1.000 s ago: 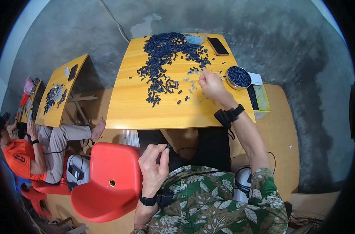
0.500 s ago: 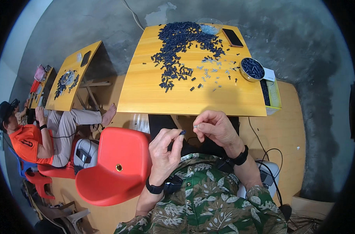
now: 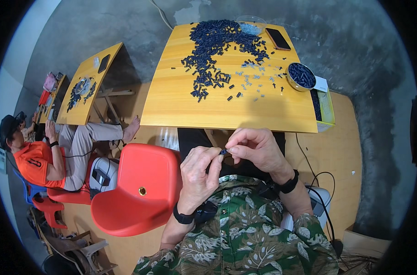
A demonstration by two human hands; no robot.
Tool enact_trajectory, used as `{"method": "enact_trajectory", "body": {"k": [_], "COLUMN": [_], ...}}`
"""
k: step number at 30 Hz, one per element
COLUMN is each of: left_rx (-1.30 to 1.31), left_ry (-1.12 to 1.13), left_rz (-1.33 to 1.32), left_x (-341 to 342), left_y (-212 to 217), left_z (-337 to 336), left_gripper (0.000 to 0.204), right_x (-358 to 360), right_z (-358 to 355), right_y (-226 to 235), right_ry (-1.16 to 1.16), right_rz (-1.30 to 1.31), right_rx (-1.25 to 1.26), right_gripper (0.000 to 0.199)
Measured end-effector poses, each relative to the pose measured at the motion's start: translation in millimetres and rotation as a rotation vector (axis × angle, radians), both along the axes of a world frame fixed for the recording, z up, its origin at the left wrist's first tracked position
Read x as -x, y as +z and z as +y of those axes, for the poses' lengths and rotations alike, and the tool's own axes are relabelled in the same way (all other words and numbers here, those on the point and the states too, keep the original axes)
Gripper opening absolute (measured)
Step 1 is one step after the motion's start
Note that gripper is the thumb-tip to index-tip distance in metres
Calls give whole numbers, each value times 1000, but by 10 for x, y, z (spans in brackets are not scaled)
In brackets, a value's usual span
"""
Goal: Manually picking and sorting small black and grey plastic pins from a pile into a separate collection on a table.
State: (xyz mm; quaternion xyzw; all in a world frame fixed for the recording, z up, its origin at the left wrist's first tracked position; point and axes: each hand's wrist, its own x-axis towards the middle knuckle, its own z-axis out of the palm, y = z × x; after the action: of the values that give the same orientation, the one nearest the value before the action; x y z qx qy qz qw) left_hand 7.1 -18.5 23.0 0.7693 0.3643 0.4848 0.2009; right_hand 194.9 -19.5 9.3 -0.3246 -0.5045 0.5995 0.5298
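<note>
Close to the chest, above a leaf-print shirt, the left hand [image 3: 197, 176] and right hand [image 3: 256, 149] meet fingertip to fingertip, both pinching one small dark blue part [image 3: 223, 151] between them; it is too small to make out its shape. Each wrist carries a black band. Just left of the hands stands an empty red plastic chair [image 3: 137, 192].

Beyond the hands lies the yellow wooden desk [image 3: 181, 107]. A broad heap of dark blue parts [image 3: 213, 46] spreads over its far middle, with loose ones trailing toward the near edge and a scatter of small pale pieces [image 3: 256, 78] to the right of it. At the right edge sits a round metal bowl [image 3: 301, 76] filled with more dark parts, beside a shallow yellow tray [image 3: 326, 103] whose contents I cannot tell. A black phone [image 3: 280, 39] lies at the far right corner, next to a clear container [image 3: 250, 23].

Far left, another person in an orange shirt [image 3: 32, 158] sits at a second desk [image 3: 87, 85] with its own pile.
</note>
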Motion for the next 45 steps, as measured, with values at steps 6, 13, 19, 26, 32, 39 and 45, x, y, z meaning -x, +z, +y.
{"method": "enact_trajectory", "body": {"k": [6, 13, 19, 26, 32, 39, 45], "left_rx": [-47, -114, -60, -49, -49, -62, -106], "left_ry": [7, -6, -14, 39, 3, -4, 2], "left_rz": [45, 114, 45, 58, 39, 48, 60], "left_x": [8, 13, 9, 39, 15, 3, -14], "left_y": [-2, 4, 25, 64, 42, 53, 36], "left_z": [17, 26, 6, 34, 32, 20, 24], "left_gripper": [14, 16, 15, 11, 11, 11, 13], "right_x": [19, 22, 79, 54, 73, 72, 99], "right_z": [-3, -25, -38, -61, -57, -60, -68], "right_y": [8, 63, 36, 89, 56, 59, 73], "right_ry": [-39, -56, -130, -175, -101, -74, -112], "right_rz": [-73, -110, -154, -82, -60, -32, -96], "right_rx": [-43, -55, -135, -128, -114, -109, -129], "right_gripper": [7, 6, 4, 4, 8, 7, 5]}}
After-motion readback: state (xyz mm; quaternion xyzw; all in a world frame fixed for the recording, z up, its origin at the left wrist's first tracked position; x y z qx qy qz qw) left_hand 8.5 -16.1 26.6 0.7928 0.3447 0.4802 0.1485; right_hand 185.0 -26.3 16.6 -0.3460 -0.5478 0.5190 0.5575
